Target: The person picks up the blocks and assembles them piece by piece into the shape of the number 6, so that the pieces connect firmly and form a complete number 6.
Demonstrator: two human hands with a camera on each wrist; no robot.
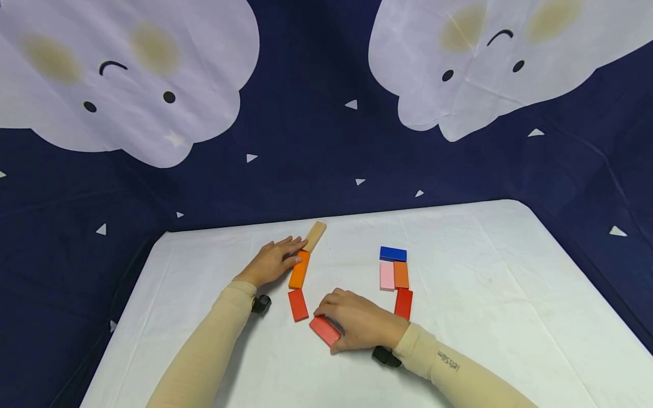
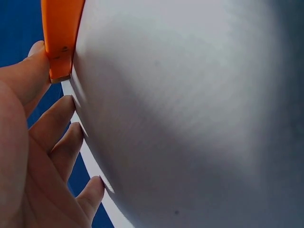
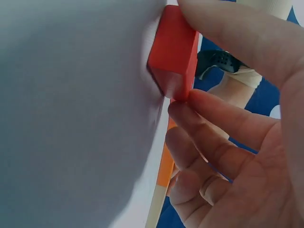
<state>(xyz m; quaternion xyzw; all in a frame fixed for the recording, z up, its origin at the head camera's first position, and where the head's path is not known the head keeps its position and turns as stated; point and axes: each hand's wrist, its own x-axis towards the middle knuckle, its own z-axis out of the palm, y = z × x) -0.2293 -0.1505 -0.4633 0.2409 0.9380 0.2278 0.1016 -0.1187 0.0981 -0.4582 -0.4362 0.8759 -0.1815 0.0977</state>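
In the head view, my right hand (image 1: 359, 320) pinches a light red block (image 1: 325, 331) lengthwise, thumb at its near end and fingertips at the far end. The right wrist view shows this red block (image 3: 173, 45) low against the white table surface. My left hand (image 1: 272, 262) lies with loosely extended fingers beside a bright orange block (image 1: 299, 272) and the natural wood block (image 1: 317, 233) beyond it. Its thumb touches the orange block (image 2: 61, 38) in the left wrist view. Another red block (image 1: 298, 306) lies between the orange block and the pinched one.
Right of the middle lie a blue block (image 1: 393, 254), a pink block (image 1: 386, 276) beside a darker orange block (image 1: 401, 275), and a red block (image 1: 403, 303) partly behind my right hand. The white-covered table (image 1: 490, 317) meets a dark blue cloth (image 1: 306, 141) with clouds.
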